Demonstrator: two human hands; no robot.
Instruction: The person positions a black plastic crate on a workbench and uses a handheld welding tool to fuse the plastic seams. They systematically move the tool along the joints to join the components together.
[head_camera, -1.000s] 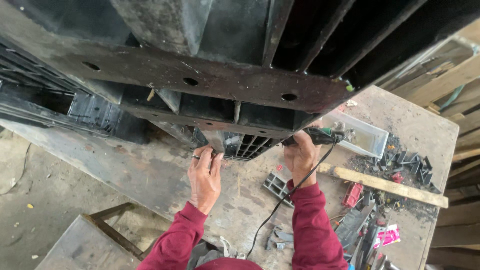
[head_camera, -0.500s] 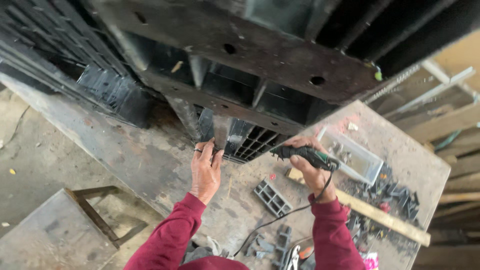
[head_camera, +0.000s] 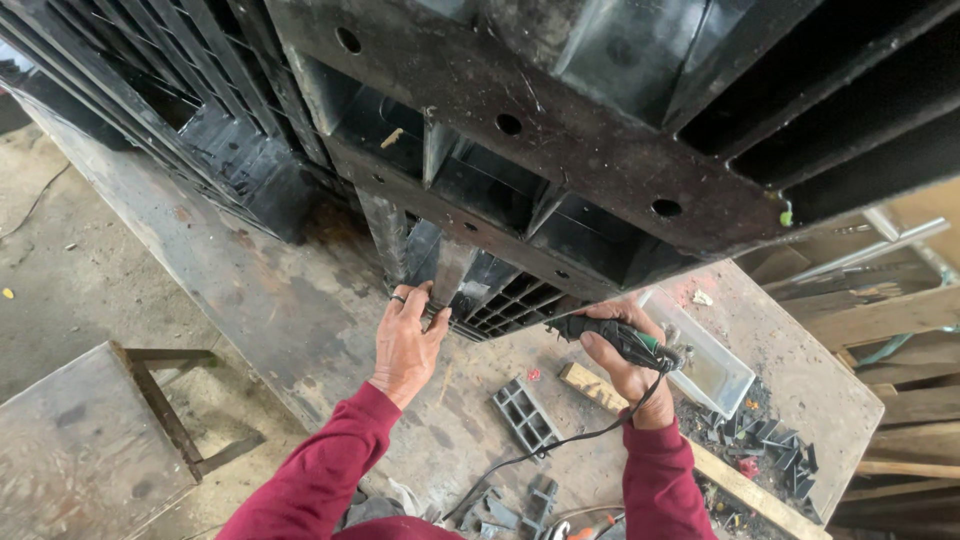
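left hand (head_camera: 405, 345) clamps the lower edge of the big black plastic pallet (head_camera: 520, 190) on the workbench (head_camera: 300, 320), right hand (head_camera: 625, 365) gripping the corded rotary tool (head_camera: 610, 335) near it — best kept braced, tip steady.

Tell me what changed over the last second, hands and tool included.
The right hand with the corded hand tool swung out to the right, away from the black plastic pallet, then came back in, so the tool's tip is at the grid edge again. The view also tilted. The left hand kept its grip on the pallet's lower edge; the workbench clutter stayed put.
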